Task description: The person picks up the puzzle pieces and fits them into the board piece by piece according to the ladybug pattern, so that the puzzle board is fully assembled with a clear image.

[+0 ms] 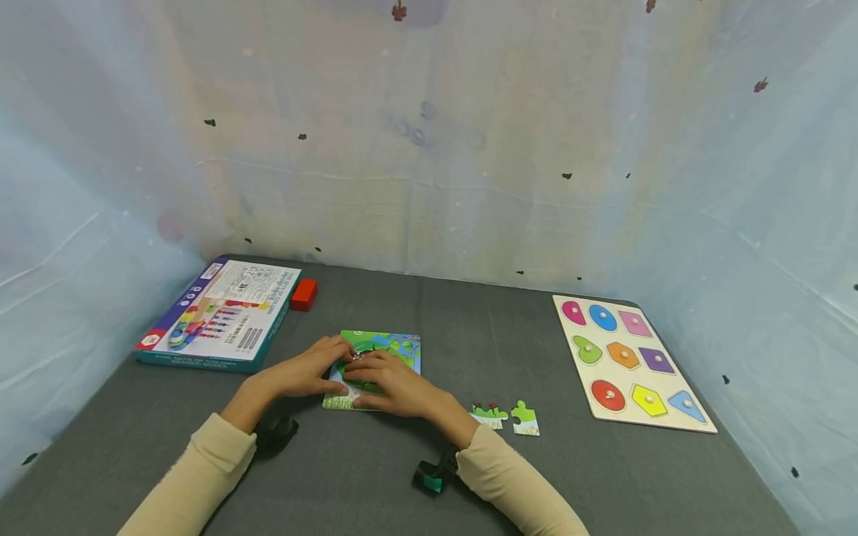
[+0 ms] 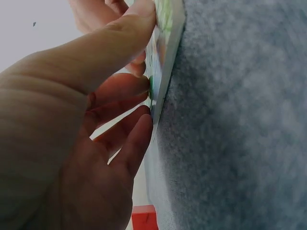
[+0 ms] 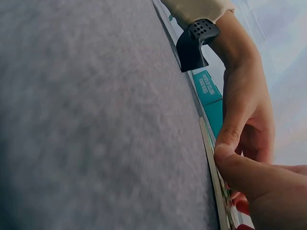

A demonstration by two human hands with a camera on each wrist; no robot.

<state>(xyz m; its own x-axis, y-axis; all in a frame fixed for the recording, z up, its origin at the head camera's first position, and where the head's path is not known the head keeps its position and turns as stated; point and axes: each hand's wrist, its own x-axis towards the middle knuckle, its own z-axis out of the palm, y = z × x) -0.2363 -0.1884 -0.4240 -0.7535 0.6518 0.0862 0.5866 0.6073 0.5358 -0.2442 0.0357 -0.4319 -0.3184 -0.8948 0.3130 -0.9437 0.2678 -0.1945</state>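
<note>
A jigsaw puzzle (image 1: 405,346) with a green and blue picture lies flat in its thin board at the middle of the table. My left hand (image 1: 310,367) rests its fingertips and thumb on the board's left part. From the right, my right hand (image 1: 395,387) reaches across the puzzle, fingers pressing on its middle and thumb near the lower edge. The two hands' fingertips meet closely there and cover part of the picture. In the left wrist view, the left fingers (image 2: 136,139) touch the puzzle's surface. Two loose jigsaw pieces, one partly behind the right wrist (image 1: 489,415) and one farther right (image 1: 526,419), lie on the table.
A flat toy box (image 1: 228,313) lies at the left, with a red block (image 1: 304,295) beside it. On the right is a wooden shape board (image 1: 590,387) with colored knobbed shapes. Pale plastic sheeting (image 1: 429,149) encloses the grey table (image 1: 375,476) at the back and sides.
</note>
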